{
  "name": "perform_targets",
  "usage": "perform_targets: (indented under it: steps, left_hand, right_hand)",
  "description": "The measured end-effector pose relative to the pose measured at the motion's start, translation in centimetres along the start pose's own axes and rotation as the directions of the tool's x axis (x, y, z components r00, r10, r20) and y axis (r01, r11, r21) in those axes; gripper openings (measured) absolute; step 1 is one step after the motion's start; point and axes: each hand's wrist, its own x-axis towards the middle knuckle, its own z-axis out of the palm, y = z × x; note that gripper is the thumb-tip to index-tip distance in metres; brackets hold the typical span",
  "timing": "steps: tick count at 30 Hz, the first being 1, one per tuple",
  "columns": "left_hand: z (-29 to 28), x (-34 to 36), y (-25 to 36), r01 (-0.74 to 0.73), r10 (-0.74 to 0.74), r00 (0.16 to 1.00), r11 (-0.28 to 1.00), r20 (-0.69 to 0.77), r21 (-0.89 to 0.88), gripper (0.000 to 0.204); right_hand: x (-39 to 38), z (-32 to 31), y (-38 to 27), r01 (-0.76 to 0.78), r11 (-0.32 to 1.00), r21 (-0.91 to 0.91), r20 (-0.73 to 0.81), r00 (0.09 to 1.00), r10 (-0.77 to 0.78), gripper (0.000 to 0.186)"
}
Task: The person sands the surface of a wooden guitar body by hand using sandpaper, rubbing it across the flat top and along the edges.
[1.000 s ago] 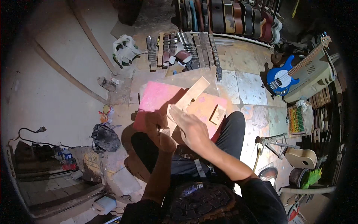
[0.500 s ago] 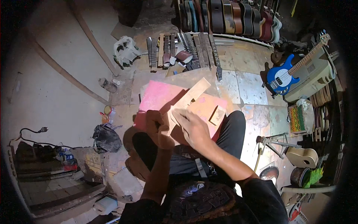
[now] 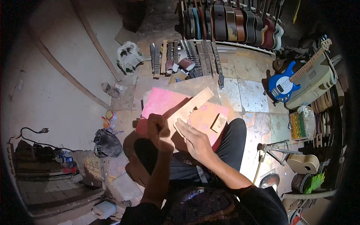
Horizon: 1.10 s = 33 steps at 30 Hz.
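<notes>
A long pale wooden piece [image 3: 198, 100], much like a guitar neck blank with a small notch in one edge, slants over a pink board [image 3: 161, 98] across my lap. Around its near end the fingers of my left hand [image 3: 159, 129] are curled, partly in shadow. My right hand [image 3: 194, 139] lies along the near part of the wood, its fingers stretched out and close together against it. Whether anything thin sits under those fingers is hidden. On the board's right side rests a small wooden block [image 3: 218, 123], near my right knee.
Ahead on the tiled floor lie several guitar necks [image 3: 202, 56]. Guitar bodies [image 3: 240, 24] hang in a row behind them. A blue bass guitar [image 3: 282, 85] leans at the right, above a tripod stand [image 3: 270, 148]. A black bag [image 3: 107, 143] and tins [image 3: 110, 115] sit left.
My right hand has slid slightly down along the wood toward me, its fingers straighter. The view has tilted a little, so everything sits lower. My left hand keeps its hold.
</notes>
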Motion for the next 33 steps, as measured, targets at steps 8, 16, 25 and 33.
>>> perform_targets:
  steps: [8,16,25,33]
  left_hand:
    - [-0.1,0.7,0.0,0.036,-0.036,0.999,0.999,-0.027,0.012,0.035]
    - [0.5,1.1,0.1,0.048,-0.048,0.999,0.997,0.009,-0.06,0.027]
    - [2.7,-1.3,0.4,0.034,-0.071,0.987,0.969,-0.143,-0.244,0.034]
    - [2.4,-1.0,0.3,0.105,-0.137,0.976,0.978,-0.17,-0.183,0.058]
  right_hand:
    - [0.0,0.6,0.3,-0.035,0.998,0.045,-0.03,0.999,0.037,0.053]
    - [1.0,0.2,0.5,-0.039,0.996,0.084,-0.093,0.995,0.046,0.05]
    - [1.8,-0.5,-0.2,-0.05,0.955,0.291,-0.012,0.998,0.056,0.053]
    - [1.6,-0.9,-0.4,0.009,0.96,0.28,0.045,0.999,-0.022,0.064]
